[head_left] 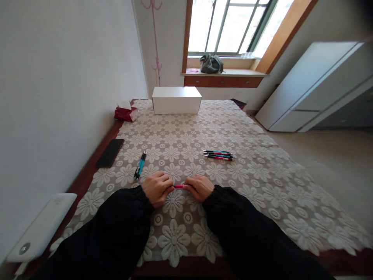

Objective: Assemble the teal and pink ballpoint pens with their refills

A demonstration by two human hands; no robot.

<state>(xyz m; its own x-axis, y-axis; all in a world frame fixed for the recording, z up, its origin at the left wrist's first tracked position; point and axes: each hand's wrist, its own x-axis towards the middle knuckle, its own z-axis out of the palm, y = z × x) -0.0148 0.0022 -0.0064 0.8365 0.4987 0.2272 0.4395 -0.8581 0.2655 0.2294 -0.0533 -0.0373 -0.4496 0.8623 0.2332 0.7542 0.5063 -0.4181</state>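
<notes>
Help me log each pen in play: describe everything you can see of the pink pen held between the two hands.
The pink pen shows only as a short bright pink stretch of barrel, smooth and plastic-looking, between the left hand and the right hand. It lies roughly level, running left to right just above the lace tablecloth. Each end is hidden inside a closed hand, so its tip, clip and cap cannot be seen. Whether it rests on the cloth or is held slightly clear is not discernible.
</notes>
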